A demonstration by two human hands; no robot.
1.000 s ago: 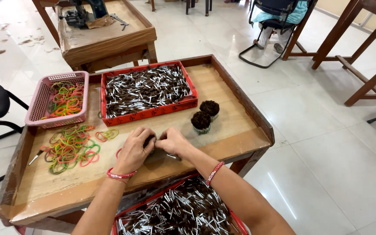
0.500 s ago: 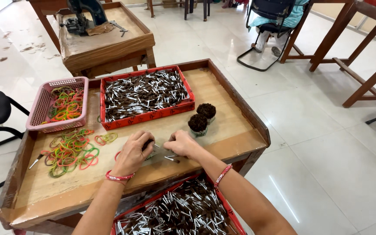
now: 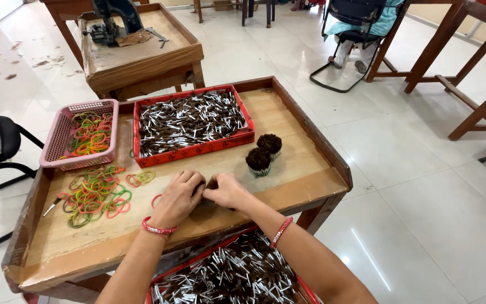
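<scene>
Your hands meet over a small dark bundle that sits on the bench near its front edge, mostly hidden between your fingers. Your left hand cups it from the left with the fingers curled over the top; your right hand presses in from the right, its grip closed against the same bundle. How many sticks it holds cannot be told.

Just beyond your right hand stand two finished bundles, upright and side by side. Behind them lies a red tray full of dark sticks with white ends. To its left is a pink basket of coloured rubber bands, and more loose bands are scattered on the bench near your left hand. A second red tray of sticks sits below the front edge, by your forearms.
</scene>
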